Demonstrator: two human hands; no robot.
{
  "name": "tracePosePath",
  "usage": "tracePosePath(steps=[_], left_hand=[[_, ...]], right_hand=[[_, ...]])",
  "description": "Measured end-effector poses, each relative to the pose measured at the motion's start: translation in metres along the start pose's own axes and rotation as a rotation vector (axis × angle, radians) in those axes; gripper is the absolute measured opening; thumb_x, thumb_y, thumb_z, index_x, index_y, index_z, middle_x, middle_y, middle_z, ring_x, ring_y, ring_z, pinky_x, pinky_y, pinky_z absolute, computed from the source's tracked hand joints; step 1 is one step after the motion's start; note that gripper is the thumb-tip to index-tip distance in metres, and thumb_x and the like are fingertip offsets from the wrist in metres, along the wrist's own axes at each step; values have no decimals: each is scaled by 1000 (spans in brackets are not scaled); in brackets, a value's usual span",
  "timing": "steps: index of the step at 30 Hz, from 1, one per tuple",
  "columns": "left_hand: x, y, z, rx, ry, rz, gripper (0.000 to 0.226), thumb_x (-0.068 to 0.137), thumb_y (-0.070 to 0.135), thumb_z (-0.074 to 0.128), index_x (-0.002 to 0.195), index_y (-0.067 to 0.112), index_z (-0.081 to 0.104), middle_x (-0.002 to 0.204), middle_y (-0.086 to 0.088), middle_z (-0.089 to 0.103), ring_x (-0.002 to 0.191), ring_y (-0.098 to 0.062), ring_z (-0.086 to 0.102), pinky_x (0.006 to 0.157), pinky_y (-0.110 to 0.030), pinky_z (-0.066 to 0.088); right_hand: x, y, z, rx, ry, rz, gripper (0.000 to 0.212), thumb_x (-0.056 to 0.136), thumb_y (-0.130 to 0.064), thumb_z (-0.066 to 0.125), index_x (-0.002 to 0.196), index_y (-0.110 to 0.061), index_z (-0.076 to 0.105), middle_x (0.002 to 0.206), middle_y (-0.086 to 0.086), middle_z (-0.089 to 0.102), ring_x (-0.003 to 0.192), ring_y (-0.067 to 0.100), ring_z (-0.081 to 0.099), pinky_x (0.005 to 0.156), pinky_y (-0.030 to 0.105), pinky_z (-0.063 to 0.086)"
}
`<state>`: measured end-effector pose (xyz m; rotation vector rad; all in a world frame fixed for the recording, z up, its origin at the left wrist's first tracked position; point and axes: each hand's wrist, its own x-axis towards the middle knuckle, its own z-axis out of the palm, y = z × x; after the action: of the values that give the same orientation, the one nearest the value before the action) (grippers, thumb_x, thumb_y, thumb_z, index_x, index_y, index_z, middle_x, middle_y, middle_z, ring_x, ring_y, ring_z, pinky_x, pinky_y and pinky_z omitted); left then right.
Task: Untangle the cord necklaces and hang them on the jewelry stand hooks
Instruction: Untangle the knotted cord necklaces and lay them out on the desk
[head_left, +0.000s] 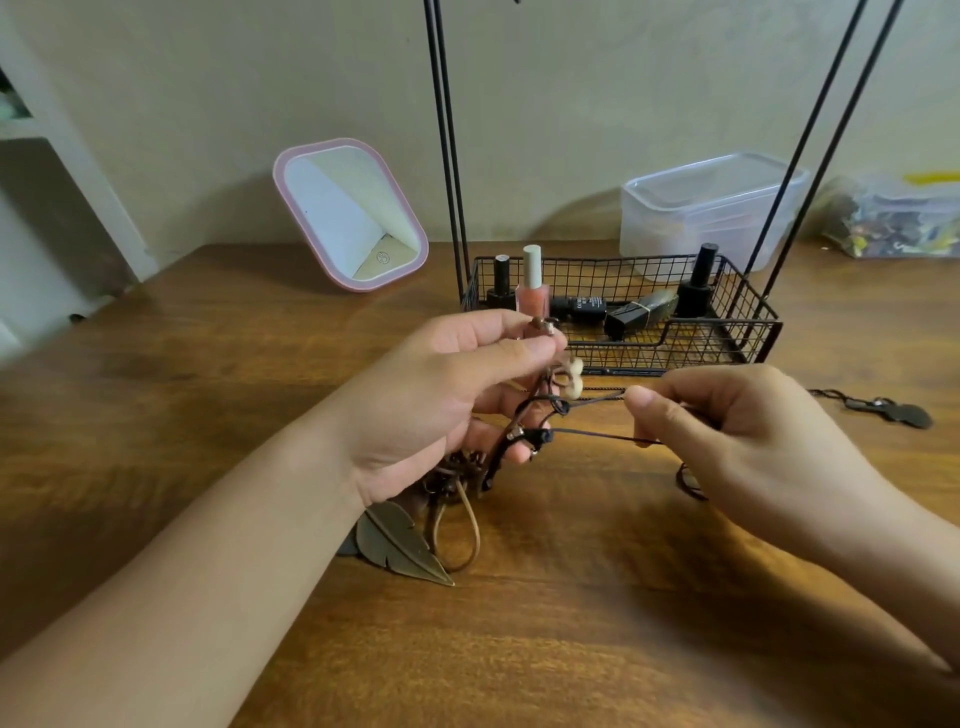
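**A:** Hands status?

**B:** Left hand (441, 395) is curled around the tangle of cord necklaces (524, 431), thumb and forefinger pinching the top of it near some small beads. Right hand (727, 431) pinches two dark cord strands (597, 418) between thumb and fingers. The strands run taut from the tangle to the right hand. Both hands are in front of the wire basket (675, 343), raised off the wooden table (156, 395).

**A:** Rest of the tangle?

**B:** It hangs below the left hand. A bronze leaf pendant (400, 545) lies on the table, front-left of the basket, with a tan cord loop (457, 535) just beside it. A pale bead piece (571, 374) sits at the top of the tangle, close to the basket's front edge. Can't tell how many necklaces are in there.

**A:** Any separated?

**B:** One dark pendant on a cord (893, 410) lies on the table, to the right of the basket's front corner, apart from the tangle.

**A:** Stand?

**B:** The basket is the base of the jewelry stand; black rods (447, 156) rise from both of its ends and run out of frame at the top. Hooks not in view. Inside the basket: a pink polish bottle (532, 291) and several dark bottles.

**A:** Surroundings?

**B:** A pink-framed mirror (350, 213) is behind-left of the basket, leaning toward the wall. A clear plastic container (711, 202) is behind-right. A plastic bag (893, 218) of mixed items is further right of that.
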<state>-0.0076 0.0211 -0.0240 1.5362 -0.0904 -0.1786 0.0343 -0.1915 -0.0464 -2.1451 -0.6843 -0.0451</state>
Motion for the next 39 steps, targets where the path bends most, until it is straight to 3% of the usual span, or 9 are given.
tracePosePath(steps=[7, 9, 12, 18, 23, 26, 28, 34, 39], left_hand=[[1, -1, -8, -85, -66, 13, 60, 84, -19, 55, 137, 9, 51, 111, -25, 63, 89, -24, 68, 67, -29, 60], [1, -1, -7, -97, -74, 20, 63, 85, -22, 54, 139, 10, 50, 122, -31, 60, 93, -25, 69, 71, -31, 61], [-1, 0, -6, -111, -89, 22, 66, 81, -19, 58, 138, 13, 52, 130, -30, 56, 98, -26, 69, 73, -32, 62], [-1, -2, -5, -71, -142, 64, 71, 77, -13, 61, 139, 18, 51, 131, -25, 57, 107, -27, 68, 75, -31, 60], [-1, -3, -8, -121, -228, 101, 72, 82, -17, 57, 146, 13, 43, 132, -23, 58, 113, -30, 66, 76, -31, 59], [0, -3, -13, -204, -284, 99, 73, 83, -16, 54, 148, 13, 40, 131, -20, 58, 117, -33, 62, 74, -30, 59], [0, -4, -13, -237, -293, 88, 69, 83, -11, 54, 147, 14, 43, 133, -18, 57, 121, -35, 59, 73, -28, 59], [2, -6, -21, -196, -273, 82, 66, 87, -7, 56, 147, 17, 45, 146, -18, 49, 124, -33, 53, 72, -22, 57], [-1, -2, -16, -226, -258, 49, 62, 89, -12, 59, 143, 17, 51, 133, -16, 57, 102, -21, 63, 61, -19, 56]], right_hand=[[-4, 6, 1, -180, 179, -198, 30, 87, -55, 63, 106, -32, 67, 83, -15, 63, 77, 4, 59, 64, 24, 50], [-5, 2, 3, -225, 256, -348, 24, 87, -42, 68, 101, -22, 69, 94, -9, 62, 88, 10, 58, 74, 28, 49], [-11, -3, 10, -288, 275, -495, 19, 85, -37, 71, 84, -18, 71, 85, -5, 62, 82, 23, 57, 69, 41, 48], [-14, -9, 14, -165, 154, -305, 37, 82, -65, 61, 86, -31, 76, 70, -18, 60, 72, 8, 57, 55, 33, 49], [-12, -2, 10, -73, 50, -215, 30, 78, -57, 63, 86, -31, 75, 70, -10, 63, 66, 11, 56, 52, 31, 46], [-9, 3, 6, 5, 148, -259, 14, 79, -38, 66, 72, -26, 63, 67, -2, 57, 66, 16, 54, 57, 36, 45], [-9, 3, 8, 53, 154, -295, 7, 82, -35, 68, 82, -29, 64, 79, -5, 61, 76, 17, 59, 63, 38, 50], [-5, 9, 18, 289, -54, -217, 32, 85, -46, 72, 112, -29, 68, 111, -11, 72, 109, 8, 67, 92, 30, 54], [-7, 2, 17, 595, -240, -199, 16, 86, -29, 65, 94, -19, 74, 68, -6, 63, 63, 6, 55, 59, 17, 47]])
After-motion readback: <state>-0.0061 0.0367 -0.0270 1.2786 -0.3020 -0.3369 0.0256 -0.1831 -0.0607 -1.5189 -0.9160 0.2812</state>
